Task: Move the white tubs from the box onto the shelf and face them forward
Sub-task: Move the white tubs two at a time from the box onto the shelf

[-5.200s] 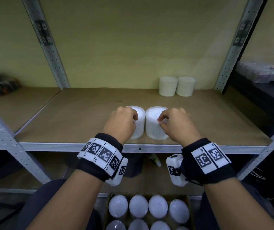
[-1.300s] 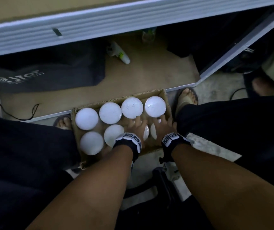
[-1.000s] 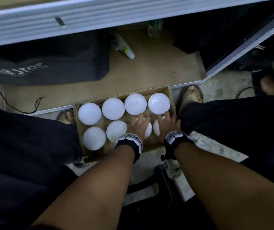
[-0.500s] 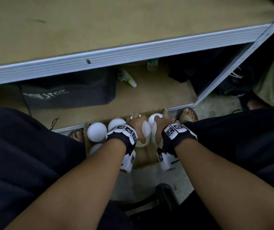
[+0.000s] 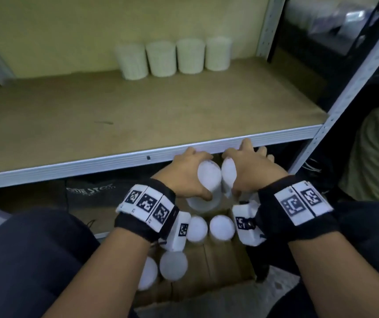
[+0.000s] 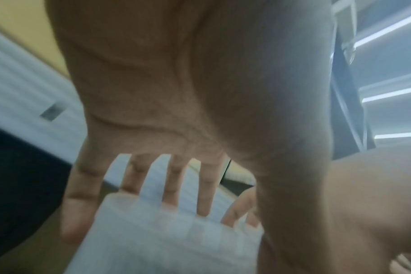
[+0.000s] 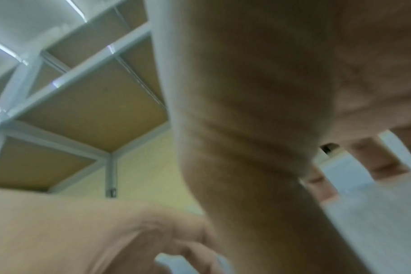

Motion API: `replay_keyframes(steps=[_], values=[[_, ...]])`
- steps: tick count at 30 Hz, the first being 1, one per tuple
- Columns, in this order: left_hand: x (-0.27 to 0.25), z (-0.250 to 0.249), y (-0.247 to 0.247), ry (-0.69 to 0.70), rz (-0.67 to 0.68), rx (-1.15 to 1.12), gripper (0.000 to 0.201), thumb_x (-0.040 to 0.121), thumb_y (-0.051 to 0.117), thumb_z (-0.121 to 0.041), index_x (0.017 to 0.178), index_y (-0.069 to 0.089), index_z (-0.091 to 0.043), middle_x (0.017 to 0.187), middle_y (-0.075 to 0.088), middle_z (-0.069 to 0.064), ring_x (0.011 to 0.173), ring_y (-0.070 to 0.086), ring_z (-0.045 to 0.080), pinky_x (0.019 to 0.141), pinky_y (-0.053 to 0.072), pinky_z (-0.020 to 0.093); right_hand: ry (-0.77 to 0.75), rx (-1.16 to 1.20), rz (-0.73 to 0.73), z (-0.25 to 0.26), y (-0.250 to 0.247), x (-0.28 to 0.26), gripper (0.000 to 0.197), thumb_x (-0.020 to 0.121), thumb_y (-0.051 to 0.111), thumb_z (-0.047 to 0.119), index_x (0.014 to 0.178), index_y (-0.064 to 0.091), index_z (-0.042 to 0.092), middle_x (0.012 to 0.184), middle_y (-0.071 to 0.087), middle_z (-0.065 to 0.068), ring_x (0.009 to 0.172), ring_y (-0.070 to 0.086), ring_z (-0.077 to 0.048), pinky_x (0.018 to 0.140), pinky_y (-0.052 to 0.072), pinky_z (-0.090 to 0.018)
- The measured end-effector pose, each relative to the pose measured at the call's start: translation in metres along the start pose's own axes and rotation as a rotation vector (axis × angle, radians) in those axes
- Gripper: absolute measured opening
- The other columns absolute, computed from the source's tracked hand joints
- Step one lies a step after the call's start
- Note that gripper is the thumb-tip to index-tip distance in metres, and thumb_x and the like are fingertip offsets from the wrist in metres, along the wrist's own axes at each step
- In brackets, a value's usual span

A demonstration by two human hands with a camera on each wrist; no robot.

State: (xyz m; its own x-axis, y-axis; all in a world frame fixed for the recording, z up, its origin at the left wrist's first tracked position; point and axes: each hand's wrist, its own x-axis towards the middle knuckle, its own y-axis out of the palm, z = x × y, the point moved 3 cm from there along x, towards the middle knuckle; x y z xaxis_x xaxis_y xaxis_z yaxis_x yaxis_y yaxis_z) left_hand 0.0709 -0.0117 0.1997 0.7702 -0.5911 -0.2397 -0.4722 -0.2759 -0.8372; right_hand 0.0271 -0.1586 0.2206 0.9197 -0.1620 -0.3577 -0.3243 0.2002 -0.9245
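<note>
Nearest, below the wrists: box (image 5: 218,267) w/ four white tubs (image 5: 221,227) upright, lids up. Above it, left hand (image 5: 184,175) grips one tub (image 5: 208,180), fingers (image 6: 134,178) wrapped round its side; right hand (image 5: 252,171) grips a second tub (image 5: 228,175) likewise. Both held tubs side by side, long axis tilted, lids toward the camera, just short of the shelf (image 5: 138,115) edge. Beyond the fingers, at the shelf's back: row of four tubs (image 5: 174,57) upright.
</note>
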Motion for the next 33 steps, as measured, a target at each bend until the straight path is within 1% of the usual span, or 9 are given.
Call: replay_keyframes(steps=[3, 6, 9, 12, 17, 20, 25, 30, 33], values=[[-0.018, -0.016, -0.027, 0.068, -0.120, -0.018, 0.090, 0.054, 0.080, -0.038, 0.134, 0.039, -0.036, 0.127, 0.040, -0.005, 0.121, 0.042, 0.024, 0.098, 0.045, 0.044, -0.061, 0.012, -0.082, -0.001, -0.034, -0.020, 0.089, 0.055, 0.085, 0.028, 0.130, 0.038, 0.039, 0.124, 0.028, 0.001, 0.115, 0.037, -0.035, 0.082, 0.035, -0.037], [-0.035, -0.029, -0.055, 0.133, -0.257, -0.038, 0.083, 0.058, 0.079, -0.036, 0.132, 0.042, -0.036, 0.129, 0.044, -0.008, 0.119, 0.043, 0.018, 0.099, 0.041, 0.035, -0.112, 0.066, -0.151, 0.000, -0.062, -0.035, 0.092, 0.057, 0.085, 0.032, 0.133, 0.035, 0.043, 0.127, 0.030, 0.002, 0.117, 0.040, -0.031, 0.088, 0.036, -0.036], [-0.048, -0.032, -0.080, 0.150, -0.382, -0.054, 0.075, 0.061, 0.079, -0.035, 0.129, 0.047, -0.036, 0.128, 0.045, -0.012, 0.118, 0.041, 0.012, 0.095, 0.036, 0.026, -0.164, 0.152, -0.253, 0.006, -0.084, -0.042, 0.092, 0.060, 0.083, 0.032, 0.136, 0.032, 0.044, 0.133, 0.030, 0.002, 0.120, 0.036, -0.028, 0.094, 0.035, -0.036], [-0.051, -0.026, -0.101, 0.133, -0.493, -0.088, 0.066, 0.061, 0.078, -0.036, 0.122, 0.053, -0.036, 0.125, 0.048, -0.012, 0.118, 0.046, 0.013, 0.097, 0.039, 0.029, -0.208, 0.241, -0.379, 0.017, -0.096, -0.037, 0.085, 0.060, 0.082, 0.032, 0.129, 0.033, 0.037, 0.129, 0.029, 0.002, 0.112, 0.039, -0.025, 0.091, 0.033, -0.034], [-0.041, -0.004, -0.128, 0.076, -0.686, -0.161, 0.048, 0.062, 0.080, -0.032, 0.107, 0.065, -0.029, 0.120, 0.056, -0.010, 0.114, 0.051, 0.011, 0.093, 0.038, 0.022, -0.257, 0.345, -0.453, 0.037, -0.100, -0.008, 0.061, 0.060, 0.082, 0.031, 0.112, 0.051, 0.029, 0.114, 0.030, 0.006, 0.109, 0.046, -0.023, 0.095, 0.043, -0.035], [-0.029, 0.014, -0.134, 0.033, -0.716, -0.150, 0.044, 0.063, 0.081, -0.031, 0.104, 0.067, -0.027, 0.122, 0.057, -0.007, 0.116, 0.051, 0.012, 0.092, 0.034, 0.019, -0.287, 0.355, -0.443, 0.051, -0.096, 0.014, 0.055, 0.062, 0.081, 0.032, 0.112, 0.058, 0.028, 0.109, 0.035, 0.007, 0.110, 0.048, -0.024, 0.091, 0.043, -0.033], [-0.022, 0.051, -0.125, -0.047, -0.712, -0.181, 0.043, 0.067, 0.081, -0.035, 0.106, 0.066, -0.026, 0.123, 0.055, -0.007, 0.116, 0.051, 0.010, 0.090, 0.032, 0.017, -0.339, 0.383, -0.478, 0.073, -0.083, 0.045, 0.049, 0.068, 0.075, 0.036, 0.114, 0.061, 0.026, 0.115, 0.051, 0.002, 0.114, 0.048, -0.025, 0.100, 0.040, -0.039], [-0.023, 0.060, -0.122, -0.050, -0.710, -0.181, 0.042, 0.071, 0.078, -0.038, 0.109, 0.062, -0.028, 0.122, 0.050, -0.011, 0.108, 0.045, 0.001, 0.090, 0.031, 0.016, -0.365, 0.391, -0.490, 0.079, -0.076, 0.056, 0.049, 0.072, 0.074, 0.033, 0.118, 0.058, 0.025, 0.125, 0.048, 0.002, 0.121, 0.042, -0.024, 0.103, 0.036, -0.036], [-0.024, 0.059, -0.122, -0.052, -0.671, -0.165, 0.043, 0.074, 0.075, -0.041, 0.112, 0.060, -0.029, 0.125, 0.048, -0.011, 0.114, 0.045, 0.004, 0.091, 0.032, 0.019, -0.376, 0.351, -0.475, 0.080, -0.078, 0.056, 0.051, 0.076, 0.072, 0.035, 0.122, 0.055, 0.025, 0.132, 0.047, 0.002, 0.125, 0.040, -0.024, 0.104, 0.034, -0.034]])
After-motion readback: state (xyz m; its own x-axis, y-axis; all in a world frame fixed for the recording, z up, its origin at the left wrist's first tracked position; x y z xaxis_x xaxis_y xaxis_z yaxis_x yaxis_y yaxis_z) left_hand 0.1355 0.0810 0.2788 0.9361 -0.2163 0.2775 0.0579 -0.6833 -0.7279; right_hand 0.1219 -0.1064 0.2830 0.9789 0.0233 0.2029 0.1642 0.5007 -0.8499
